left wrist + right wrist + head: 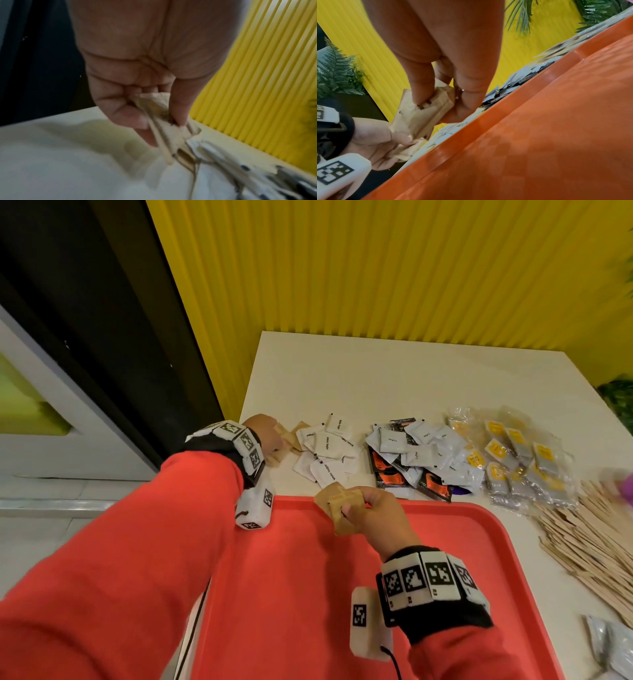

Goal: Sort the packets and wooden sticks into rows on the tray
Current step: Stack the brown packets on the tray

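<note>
Both hands loaded with brown packets: right hand [371, 513] pinching a fanned stack [342, 508] over the red tray's [479, 542] 12 o'clock rim, left hand [265, 436] gripping more [159, 108] at 10 o'clock on the table. Loose fan, so could easily slip and scatter. Tray floor wide open. Other packets [411, 453] at 12, wooden sticks [589, 529] at 2, crowding the rim. Little table spare at 9.

Café counter, sugar packets [325, 445], stir sticks [589, 535]

Red sleeves [113, 559], black wristbands [442, 616] — white tag-printed blocks [419, 577], thin cable
</note>
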Tool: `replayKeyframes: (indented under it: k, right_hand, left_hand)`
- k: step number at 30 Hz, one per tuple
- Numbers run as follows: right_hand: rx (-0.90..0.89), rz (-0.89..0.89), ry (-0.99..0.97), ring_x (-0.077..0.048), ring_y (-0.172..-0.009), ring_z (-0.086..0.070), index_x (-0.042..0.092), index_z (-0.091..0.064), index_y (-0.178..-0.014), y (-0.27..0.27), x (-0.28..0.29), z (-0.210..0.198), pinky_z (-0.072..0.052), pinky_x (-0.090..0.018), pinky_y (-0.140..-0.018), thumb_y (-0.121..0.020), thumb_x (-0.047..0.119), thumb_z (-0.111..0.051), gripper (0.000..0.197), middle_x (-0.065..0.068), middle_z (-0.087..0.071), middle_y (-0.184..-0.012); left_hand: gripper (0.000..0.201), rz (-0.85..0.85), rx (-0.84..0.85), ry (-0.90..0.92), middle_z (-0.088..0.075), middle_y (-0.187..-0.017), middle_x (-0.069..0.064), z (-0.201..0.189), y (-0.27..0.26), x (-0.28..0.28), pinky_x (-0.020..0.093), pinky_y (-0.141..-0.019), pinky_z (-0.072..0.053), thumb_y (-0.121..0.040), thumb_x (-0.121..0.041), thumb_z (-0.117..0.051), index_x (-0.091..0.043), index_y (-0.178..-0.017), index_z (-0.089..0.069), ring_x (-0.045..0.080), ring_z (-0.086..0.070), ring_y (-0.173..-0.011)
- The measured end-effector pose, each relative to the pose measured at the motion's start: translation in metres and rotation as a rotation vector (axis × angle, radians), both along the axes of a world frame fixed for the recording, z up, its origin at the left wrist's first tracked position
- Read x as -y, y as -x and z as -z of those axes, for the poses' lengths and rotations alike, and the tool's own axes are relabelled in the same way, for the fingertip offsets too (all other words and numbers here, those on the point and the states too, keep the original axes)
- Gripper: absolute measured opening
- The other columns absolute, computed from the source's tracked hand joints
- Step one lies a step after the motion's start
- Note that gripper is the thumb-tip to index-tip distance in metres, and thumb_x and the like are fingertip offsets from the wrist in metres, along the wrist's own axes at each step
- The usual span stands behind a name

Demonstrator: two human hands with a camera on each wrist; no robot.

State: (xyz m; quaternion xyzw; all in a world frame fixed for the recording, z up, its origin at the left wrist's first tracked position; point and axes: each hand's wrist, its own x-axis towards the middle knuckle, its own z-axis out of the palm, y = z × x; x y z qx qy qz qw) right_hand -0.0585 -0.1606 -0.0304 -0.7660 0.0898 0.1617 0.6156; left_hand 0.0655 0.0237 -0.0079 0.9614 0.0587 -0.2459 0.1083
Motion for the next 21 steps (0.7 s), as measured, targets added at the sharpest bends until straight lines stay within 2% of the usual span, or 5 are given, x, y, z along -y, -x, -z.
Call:
replayKeyframes:
  k: [4, 11, 15, 19, 21]
  right_hand:
    - [0.104, -0.028, 0.113, -0.008, -0.064, -0.055, 0.009, -0.061, -0.071, -0.006, -0.005, -0.004, -0.043, -0.018, -0.059, -0.086, 0.000, -0.053, 0.019, 0.000, -0.060, -0.070]
    - [0.169, -0.108, 0.173, -0.011, -0.088, -0.055, 0.001, -0.064, -0.098, -0.010, -0.013, -0.008, -0.043, -0.018, -0.076, -0.086, 0.001, -0.056, 0.014, 0.000, -0.060, -0.099]
    - [0.122, -0.043, 0.120, -0.007, -0.067, -0.055, 0.005, -0.065, -0.085, -0.007, -0.008, -0.007, -0.045, -0.020, -0.064, -0.086, -0.002, -0.054, 0.013, 0.004, -0.061, -0.072]
    - [0.131, -0.012, 0.145, -0.012, -0.064, -0.052, -0.004, -0.063, -0.082, -0.007, -0.003, -0.004, -0.043, -0.021, -0.062, -0.084, -0.001, -0.055, 0.008, -0.003, -0.059, -0.070]
    - [0.123, -0.016, 0.150, -0.017, -0.067, -0.051, -0.006, -0.062, -0.080, -0.006, -0.001, -0.002, -0.042, -0.026, -0.065, -0.084, 0.000, -0.056, 0.010, -0.008, -0.058, -0.071]
  left_hand:
    - [0.025, 0.009, -0.017, 0.334, -0.056, -0.110, 0.012, -0.009, 0.020, 0.000, 0.034, -0.078, -0.053, -0.088, -0.007, -0.058, -0.007, -0.113, -0.059, 0.026, -0.059, -0.093]
    - [0.016, 0.149, -0.127, 0.639, -0.058, -0.064, -0.006, -0.018, 0.044, 0.029, 0.007, -0.047, -0.043, -0.077, -0.006, -0.072, -0.014, -0.089, -0.065, -0.007, -0.051, -0.040]
    - [0.005, -0.139, 0.054, 0.779, -0.064, -0.073, 0.005, -0.018, 0.027, 0.020, 0.014, -0.051, -0.049, -0.085, -0.010, -0.064, -0.012, -0.080, -0.063, 0.006, -0.059, -0.054]
    - [0.026, -0.209, 0.146, 0.343, -0.064, -0.113, 0.015, 0.001, 0.001, 0.011, 0.036, -0.093, -0.048, -0.090, -0.013, -0.053, -0.001, -0.111, -0.063, 0.029, -0.060, -0.107]
    - [0.032, -0.155, 0.087, 0.227, -0.060, -0.122, 0.014, 0.010, -0.004, 0.013, 0.034, -0.095, -0.045, -0.092, -0.018, -0.053, -0.002, -0.119, -0.061, 0.029, -0.056, -0.114]
